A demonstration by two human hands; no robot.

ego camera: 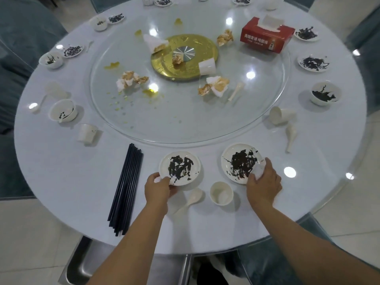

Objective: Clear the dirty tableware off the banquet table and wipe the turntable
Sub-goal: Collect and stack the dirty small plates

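At the table's near edge, the left hand [159,187] grips the rim of a stained plate [180,168]; the right hand [263,182] grips a second plate [241,163]. Both look rigid, breakable, probably greasy, best held at clean rims. A cup [221,193], spoon [190,200] and chopsticks [126,188] lie close. The littered turntable [185,124] sits beyond.

White Chinese characters printed in 2 lines across the front face of the red tissue box [265,39], standing on the glass turntable [185,124]: a larger upper line, a smaller lower one. Too blurred to read with any certainty. Small picture of a bottle at that face's right end. No other legible text, numbers or brands anywhere.
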